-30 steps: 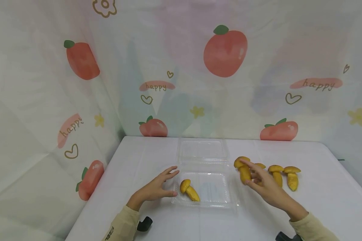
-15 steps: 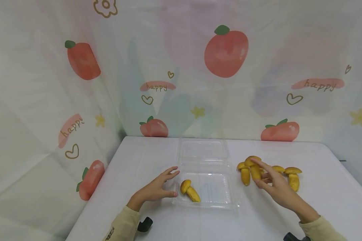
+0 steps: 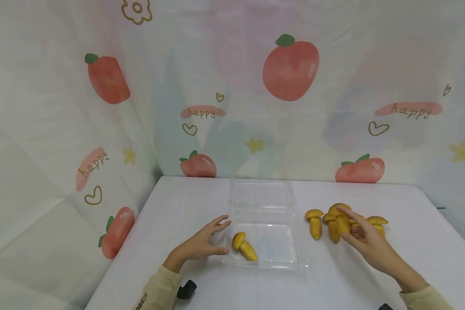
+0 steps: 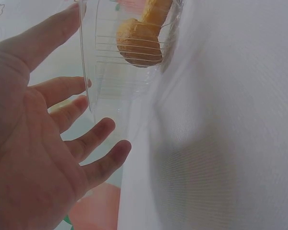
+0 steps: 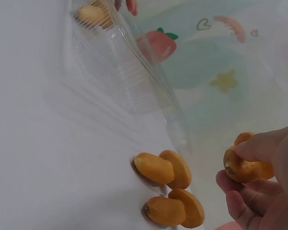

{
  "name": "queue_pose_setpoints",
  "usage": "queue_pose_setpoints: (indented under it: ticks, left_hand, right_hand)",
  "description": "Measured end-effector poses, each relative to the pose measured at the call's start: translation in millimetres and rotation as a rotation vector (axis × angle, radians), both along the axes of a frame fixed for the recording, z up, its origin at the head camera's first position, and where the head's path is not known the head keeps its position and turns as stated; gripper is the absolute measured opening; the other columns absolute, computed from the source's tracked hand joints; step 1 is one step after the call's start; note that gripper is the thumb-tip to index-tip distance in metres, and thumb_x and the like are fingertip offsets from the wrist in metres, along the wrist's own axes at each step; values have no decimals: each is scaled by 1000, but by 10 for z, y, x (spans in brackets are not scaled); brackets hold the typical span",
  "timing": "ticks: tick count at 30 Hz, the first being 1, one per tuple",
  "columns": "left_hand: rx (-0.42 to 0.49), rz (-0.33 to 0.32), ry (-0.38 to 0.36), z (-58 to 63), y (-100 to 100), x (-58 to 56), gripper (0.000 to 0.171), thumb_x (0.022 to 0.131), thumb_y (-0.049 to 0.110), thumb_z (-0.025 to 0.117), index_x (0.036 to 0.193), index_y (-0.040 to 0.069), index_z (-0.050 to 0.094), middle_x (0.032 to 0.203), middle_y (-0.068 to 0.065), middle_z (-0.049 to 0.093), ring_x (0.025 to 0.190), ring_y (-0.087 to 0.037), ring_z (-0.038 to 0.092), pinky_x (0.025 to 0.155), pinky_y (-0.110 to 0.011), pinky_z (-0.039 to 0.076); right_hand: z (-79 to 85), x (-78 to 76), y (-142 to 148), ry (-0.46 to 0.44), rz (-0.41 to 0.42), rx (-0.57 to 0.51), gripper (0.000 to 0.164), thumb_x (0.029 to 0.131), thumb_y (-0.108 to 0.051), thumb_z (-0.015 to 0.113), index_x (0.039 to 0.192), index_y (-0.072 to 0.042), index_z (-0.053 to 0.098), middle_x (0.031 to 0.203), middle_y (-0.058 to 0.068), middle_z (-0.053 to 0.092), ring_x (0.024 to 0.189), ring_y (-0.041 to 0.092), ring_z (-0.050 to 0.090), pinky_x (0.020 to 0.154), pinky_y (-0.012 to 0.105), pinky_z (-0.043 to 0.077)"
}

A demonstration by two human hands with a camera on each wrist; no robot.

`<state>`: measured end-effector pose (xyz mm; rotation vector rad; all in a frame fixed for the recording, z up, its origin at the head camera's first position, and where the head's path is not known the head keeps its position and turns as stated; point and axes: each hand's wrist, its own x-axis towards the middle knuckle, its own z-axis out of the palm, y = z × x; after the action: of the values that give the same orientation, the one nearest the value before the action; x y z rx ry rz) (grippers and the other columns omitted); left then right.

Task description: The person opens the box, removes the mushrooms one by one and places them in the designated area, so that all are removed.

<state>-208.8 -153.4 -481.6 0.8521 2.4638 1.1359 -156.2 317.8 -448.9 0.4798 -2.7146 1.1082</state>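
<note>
A yellow-brown mushroom (image 3: 342, 220) is pinched between the thumb and fingers of my right hand (image 3: 373, 252), raised off the table in the right wrist view. Just left of it, a mushroom (image 3: 315, 224) lies on the table, and another mushroom (image 3: 332, 230) is partly covered by the held one. Inside the clear plastic clamshell box (image 3: 283, 261) lies one more mushroom (image 3: 245, 246), tilted towards the left side. My left hand (image 3: 197, 243) is spread at the box's left wall, thumb and fingertips at its rim, fingers not curled round it.
The box's lid (image 3: 261, 193) lies folded back behind the tray. Behind my right hand, a mushroom (image 3: 378, 221) shows partly at the right end of the row. A white table (image 3: 201, 202) meets a patterned cloth backdrop (image 3: 232, 142) at the back and left.
My right hand has moved to the right with the mushroom, passing over the row and uncovering the mushrooms at its left end. My left hand stays at the box.
</note>
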Motion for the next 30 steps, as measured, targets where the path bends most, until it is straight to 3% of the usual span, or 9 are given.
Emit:
queue_pose_setpoints:
  ticks: [11, 18, 23, 27, 30]
  left_hand:
    - [-1, 5, -1, -5, -1, 1, 82, 89, 25, 78, 157, 6, 36, 169, -13, 21, 156, -38, 19, 120, -67, 25]
    - [2, 0, 0, -4, -1, -4, 83, 89, 25, 79, 157, 5, 36, 169, -13, 21, 156, -39, 19, 121, -67, 25]
    - [0, 1, -1, -15, -8, -6, 83, 89, 26, 78, 157, 5, 36, 169, -12, 21, 156, -38, 19, 121, -66, 25]
    - [0, 4, 2, -19, -7, -9, 82, 89, 27, 78, 156, 6, 37, 169, -12, 21, 156, -38, 20, 121, -67, 25]
    - [-8, 3, 10, -20, -10, -12, 82, 89, 27, 78, 157, 6, 37, 169, -12, 21, 156, -37, 21, 120, -66, 26]
  right_hand:
    - [-42, 9, 213, -24, -50, 25, 69, 96, -3, 66, 157, -13, 34, 133, 33, 52, 93, -16, 54, 66, 19, 55]
    - [-87, 20, 347, -23, -61, 10, 71, 95, 0, 66, 157, -13, 34, 134, 37, 46, 93, -17, 52, 66, 16, 54]
    - [-103, 20, 449, -26, -93, 48, 73, 94, -2, 68, 157, -14, 33, 133, 39, 47, 88, -6, 63, 66, 14, 52]
    - [-102, 21, 539, -34, -125, 68, 71, 95, -8, 69, 157, -14, 34, 131, 39, 49, 85, -5, 63, 65, 14, 52]
    - [-104, 17, 605, -31, -140, 69, 71, 96, -10, 69, 156, -12, 34, 129, 39, 49, 86, -18, 50, 64, 14, 52]
